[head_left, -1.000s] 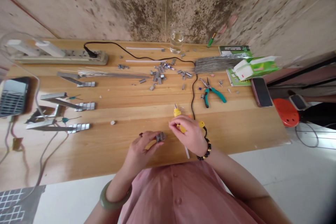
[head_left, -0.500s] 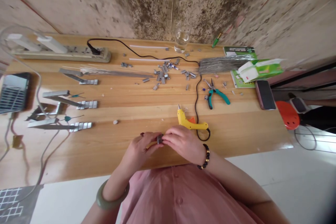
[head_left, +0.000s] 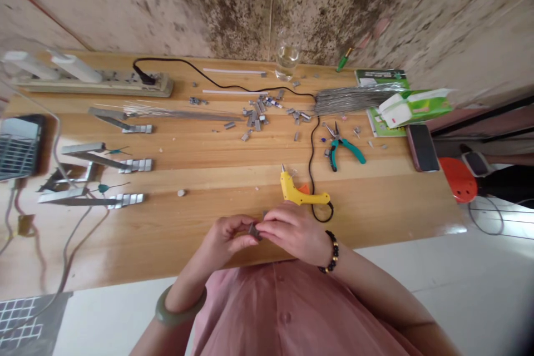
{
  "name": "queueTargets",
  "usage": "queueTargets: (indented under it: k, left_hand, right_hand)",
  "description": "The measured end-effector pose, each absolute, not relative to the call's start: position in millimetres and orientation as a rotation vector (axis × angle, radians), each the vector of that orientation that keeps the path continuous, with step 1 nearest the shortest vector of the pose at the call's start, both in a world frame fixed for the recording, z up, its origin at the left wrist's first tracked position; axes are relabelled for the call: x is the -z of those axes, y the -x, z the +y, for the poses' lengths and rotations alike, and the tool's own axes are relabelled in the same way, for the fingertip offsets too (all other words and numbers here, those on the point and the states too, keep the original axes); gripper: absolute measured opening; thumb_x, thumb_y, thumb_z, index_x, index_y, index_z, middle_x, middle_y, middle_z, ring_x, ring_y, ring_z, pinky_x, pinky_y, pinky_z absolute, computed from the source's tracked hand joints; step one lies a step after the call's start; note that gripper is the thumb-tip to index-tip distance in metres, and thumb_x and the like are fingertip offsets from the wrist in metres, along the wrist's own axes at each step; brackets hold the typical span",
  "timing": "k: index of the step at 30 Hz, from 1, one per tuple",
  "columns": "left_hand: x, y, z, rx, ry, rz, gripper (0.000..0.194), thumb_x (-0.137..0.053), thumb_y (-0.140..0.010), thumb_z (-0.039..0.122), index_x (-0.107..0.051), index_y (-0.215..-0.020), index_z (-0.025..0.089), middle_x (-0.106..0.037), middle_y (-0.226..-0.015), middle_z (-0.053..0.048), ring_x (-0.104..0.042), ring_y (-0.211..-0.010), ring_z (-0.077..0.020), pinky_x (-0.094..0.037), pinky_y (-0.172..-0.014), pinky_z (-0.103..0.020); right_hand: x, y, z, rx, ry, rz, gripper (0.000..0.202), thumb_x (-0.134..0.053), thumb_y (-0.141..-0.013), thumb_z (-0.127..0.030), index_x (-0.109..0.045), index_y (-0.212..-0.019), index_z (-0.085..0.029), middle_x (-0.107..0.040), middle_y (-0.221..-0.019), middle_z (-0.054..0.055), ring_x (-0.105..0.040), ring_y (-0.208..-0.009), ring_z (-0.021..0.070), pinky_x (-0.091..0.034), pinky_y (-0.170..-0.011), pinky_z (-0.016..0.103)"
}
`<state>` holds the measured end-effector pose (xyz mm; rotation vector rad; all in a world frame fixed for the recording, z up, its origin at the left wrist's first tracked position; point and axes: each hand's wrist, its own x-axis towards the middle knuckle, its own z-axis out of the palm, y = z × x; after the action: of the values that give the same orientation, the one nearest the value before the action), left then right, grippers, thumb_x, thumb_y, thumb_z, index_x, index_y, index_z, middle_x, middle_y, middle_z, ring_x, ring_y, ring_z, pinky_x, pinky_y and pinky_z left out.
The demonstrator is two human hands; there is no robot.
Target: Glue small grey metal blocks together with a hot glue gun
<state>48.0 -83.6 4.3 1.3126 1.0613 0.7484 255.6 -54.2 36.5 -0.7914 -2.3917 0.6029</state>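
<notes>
Near the table's front edge, both hands meet at a small grey block (head_left: 254, 231), which looks tilted. My left hand (head_left: 223, 240) pinches it between thumb and fingers. My right hand (head_left: 294, 229) is closed with its fingertips on the block's right side. Part of another grey piece (head_left: 265, 214) shows just behind my right fingers; the rest is hidden. A yellow hot glue gun (head_left: 303, 196) lies beyond my right hand, its nozzle pointing away from me. To the left, a small whitish piece (head_left: 181, 193) rests on the wood.
Loose grey blocks (head_left: 256, 115) lie mid-table, with thin metal wires (head_left: 354, 100) behind at right. Teal-handled pliers (head_left: 346, 147) and a phone (head_left: 423, 147) are at right. Bent grey assemblies (head_left: 89, 158), a power strip (head_left: 117, 86) and a black cord (head_left: 312, 150) cross the left and back.
The grey block has come slightly closer to me and turned between my fingers. Another grey piece now shows behind my right fingers. The camera view has shifted a little.
</notes>
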Motion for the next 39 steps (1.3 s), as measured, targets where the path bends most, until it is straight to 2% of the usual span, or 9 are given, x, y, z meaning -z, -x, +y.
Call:
queueTargets:
  k: [8, 13, 19, 22, 26, 33, 39]
  left_hand:
    - [-5, -52, -87, -0.698, -1.222, 0.935, 0.034, -0.068, -0.079, 0.046, -0.066, -0.077, 0.012, -0.06, -0.063, 0.001, -0.051, -0.057, -0.0095, -0.043, -0.056, -0.018]
    - [-6, -54, -92, -0.696, -1.133, 0.893, 0.027, -0.071, -0.079, 0.036, -0.068, -0.092, 0.013, -0.067, -0.076, -0.002, -0.058, -0.067, -0.0109, -0.046, -0.063, -0.019]
    - [-12, -56, -95, -0.694, -0.985, 0.829, 0.031, -0.078, -0.07, 0.036, -0.07, -0.089, 0.012, -0.073, -0.08, -0.006, -0.066, -0.073, -0.015, -0.052, -0.07, -0.023]
    - [-12, -56, -97, -0.718, -0.912, 0.824, 0.034, -0.08, -0.068, 0.037, -0.07, -0.088, 0.013, -0.073, -0.077, -0.007, -0.067, -0.072, -0.0159, -0.053, -0.069, -0.023]
    - [-10, -58, -98, -0.737, -0.94, 0.866, 0.033, -0.081, -0.066, 0.037, -0.07, -0.083, 0.012, -0.071, -0.07, -0.004, -0.063, -0.063, -0.0131, -0.051, -0.062, -0.021]
    - [-11, -60, -101, -0.761, -0.981, 0.846, 0.026, -0.079, -0.07, 0.031, -0.069, -0.086, 0.013, -0.069, -0.072, -0.002, -0.061, -0.064, -0.011, -0.049, -0.063, -0.019]
    - [-13, -63, -101, -0.785, -1.044, 0.85, 0.027, -0.08, -0.068, 0.03, -0.068, -0.085, 0.012, -0.071, -0.074, -0.004, -0.063, -0.067, -0.0124, -0.051, -0.066, -0.02]
  right_hand:
    - [-45, -258, -57, -0.436, 0.68, -2.56, 0.022, -0.045, -0.098, -0.021, -0.066, -0.093, -0.018, -0.066, -0.083, 0.001, -0.054, -0.077, 0.016, -0.039, -0.073, 0.032]
    - [-45, -258, -62, -0.538, 0.679, -2.473, 0.021, -0.046, -0.095, -0.019, -0.065, -0.087, -0.017, -0.066, -0.082, 0.003, -0.055, -0.078, 0.0162, -0.042, -0.076, 0.031]
    - [-45, -265, -61, -0.687, 0.734, -2.341, 0.019, -0.047, -0.094, -0.019, -0.065, -0.091, -0.015, -0.066, -0.088, 0.005, -0.056, -0.083, 0.016, -0.045, -0.084, 0.031]
    - [-47, -267, -60, -0.739, 0.695, -2.295, 0.022, -0.046, -0.097, -0.023, -0.066, -0.095, -0.016, -0.067, -0.085, 0.004, -0.055, -0.078, 0.0145, -0.046, -0.078, 0.029]
    - [-48, -263, -63, -0.64, 0.656, -2.353, 0.019, -0.051, -0.096, -0.024, -0.067, -0.088, -0.02, -0.067, -0.081, 0.0, -0.053, -0.073, 0.0131, -0.043, -0.068, 0.027]
    - [-49, -262, -69, -0.55, 0.647, -2.455, 0.017, -0.051, -0.094, -0.017, -0.067, -0.088, -0.017, -0.066, -0.08, 0.001, -0.053, -0.074, 0.0138, -0.043, -0.072, 0.028]
    - [-51, -262, -77, -0.531, 0.652, -2.399, 0.014, -0.052, -0.09, -0.018, -0.066, -0.089, -0.018, -0.066, -0.079, 0.001, -0.055, -0.073, 0.0144, -0.045, -0.071, 0.028]
